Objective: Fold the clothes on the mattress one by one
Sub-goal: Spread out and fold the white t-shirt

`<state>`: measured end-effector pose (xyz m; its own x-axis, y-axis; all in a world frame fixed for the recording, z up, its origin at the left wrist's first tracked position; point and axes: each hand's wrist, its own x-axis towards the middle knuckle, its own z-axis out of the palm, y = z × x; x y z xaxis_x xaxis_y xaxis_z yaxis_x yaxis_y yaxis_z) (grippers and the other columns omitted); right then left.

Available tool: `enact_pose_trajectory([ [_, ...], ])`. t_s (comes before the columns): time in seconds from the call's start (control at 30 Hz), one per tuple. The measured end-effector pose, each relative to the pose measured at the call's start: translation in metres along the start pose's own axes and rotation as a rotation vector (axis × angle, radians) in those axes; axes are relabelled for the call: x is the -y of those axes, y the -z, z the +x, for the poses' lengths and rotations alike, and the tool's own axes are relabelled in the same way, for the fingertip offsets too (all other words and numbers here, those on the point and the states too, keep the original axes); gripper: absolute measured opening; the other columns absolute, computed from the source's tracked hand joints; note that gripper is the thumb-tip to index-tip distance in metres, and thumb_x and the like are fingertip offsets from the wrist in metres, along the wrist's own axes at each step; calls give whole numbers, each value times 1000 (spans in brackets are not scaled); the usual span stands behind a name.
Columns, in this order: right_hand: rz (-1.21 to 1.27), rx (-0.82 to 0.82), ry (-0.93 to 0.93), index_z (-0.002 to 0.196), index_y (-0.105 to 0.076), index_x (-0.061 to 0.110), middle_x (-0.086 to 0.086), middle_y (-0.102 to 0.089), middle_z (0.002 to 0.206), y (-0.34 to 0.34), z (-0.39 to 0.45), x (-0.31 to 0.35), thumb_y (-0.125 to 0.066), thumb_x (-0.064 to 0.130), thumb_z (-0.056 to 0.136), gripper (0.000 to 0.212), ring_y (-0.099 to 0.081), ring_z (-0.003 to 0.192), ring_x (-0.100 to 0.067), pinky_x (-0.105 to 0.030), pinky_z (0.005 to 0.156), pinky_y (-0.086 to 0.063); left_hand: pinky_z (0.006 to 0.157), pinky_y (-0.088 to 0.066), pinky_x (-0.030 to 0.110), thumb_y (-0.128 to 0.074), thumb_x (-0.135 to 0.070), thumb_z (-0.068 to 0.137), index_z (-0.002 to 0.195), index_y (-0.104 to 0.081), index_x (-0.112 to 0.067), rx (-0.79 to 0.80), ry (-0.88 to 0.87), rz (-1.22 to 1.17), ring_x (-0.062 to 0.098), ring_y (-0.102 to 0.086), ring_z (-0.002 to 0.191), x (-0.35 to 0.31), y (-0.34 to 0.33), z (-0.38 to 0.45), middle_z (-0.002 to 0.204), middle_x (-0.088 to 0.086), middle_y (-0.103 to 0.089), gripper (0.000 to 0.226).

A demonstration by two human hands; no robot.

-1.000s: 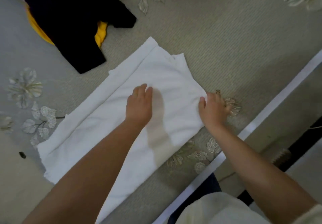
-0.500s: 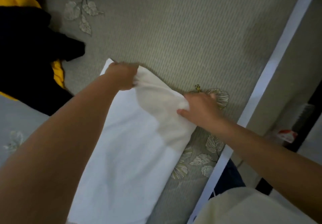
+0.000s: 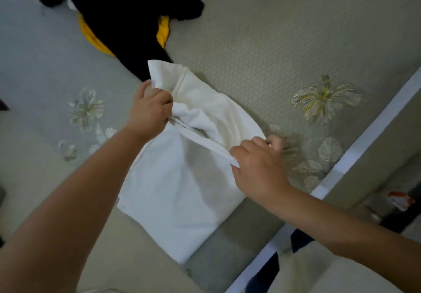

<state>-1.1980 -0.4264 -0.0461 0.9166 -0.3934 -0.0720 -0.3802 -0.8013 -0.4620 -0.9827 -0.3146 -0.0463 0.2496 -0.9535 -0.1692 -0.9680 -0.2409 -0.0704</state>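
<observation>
A white garment (image 3: 173, 192) lies partly folded on the grey-green mattress (image 3: 284, 42). My left hand (image 3: 149, 110) grips its far left corner, fingers curled round bunched cloth. My right hand (image 3: 255, 167) pinches the far right corner of the same edge. Between the hands the far end is lifted off the mattress and hangs doubled over the flat near part. A stretched hem runs from one hand to the other.
A black garment (image 3: 127, 14) lies over a yellow one (image 3: 93, 39) at the far left, close to the white cloth's top corner. The mattress's white piped edge (image 3: 355, 156) runs diagonally at the right, with floor and a small red-white packet (image 3: 398, 199) beyond.
Both hands went from pressing the cloth flat to grasping its far corners. They have lifted that end and drawn it toward me over the near part.
</observation>
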Motion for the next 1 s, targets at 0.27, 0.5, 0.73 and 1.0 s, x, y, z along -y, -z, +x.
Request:
enact_pose_trajectory([
  [0.27,-59,170,315,39,-49,16,2,-44,39,-93,-92,142,-59,-2,31,22,-43,37,-16,-27,61,-21,67,-46,63,-37,-6,62,59,-70,-8,-2,106,41,24,-64,64,16,-34,-191,60,10,-63,33],
  [0.5,-218,412,373,38,-52,21,4,-49,41,-179,-144,166,-75,11,22,30,-48,39,-12,-21,57,-39,83,-46,44,-61,11,60,88,-72,-6,150,425,-214,31,-64,94,-10,-115,-280,95,16,-67,34],
  [0.73,-177,359,242,80,-71,15,-3,-67,78,-191,-166,160,-84,38,39,49,-64,70,-21,-30,72,-45,99,-28,41,-54,-7,81,134,-40,-12,393,577,-349,21,-23,137,-30,-150,-293,145,9,-31,54],
  [1.0,-442,640,28,145,-18,10,-14,15,148,-204,-167,184,-59,50,80,87,4,139,-36,-56,110,5,77,-41,67,-79,14,34,109,-65,0,129,384,-161,48,-58,102,-50,-142,-312,116,28,-59,77],
])
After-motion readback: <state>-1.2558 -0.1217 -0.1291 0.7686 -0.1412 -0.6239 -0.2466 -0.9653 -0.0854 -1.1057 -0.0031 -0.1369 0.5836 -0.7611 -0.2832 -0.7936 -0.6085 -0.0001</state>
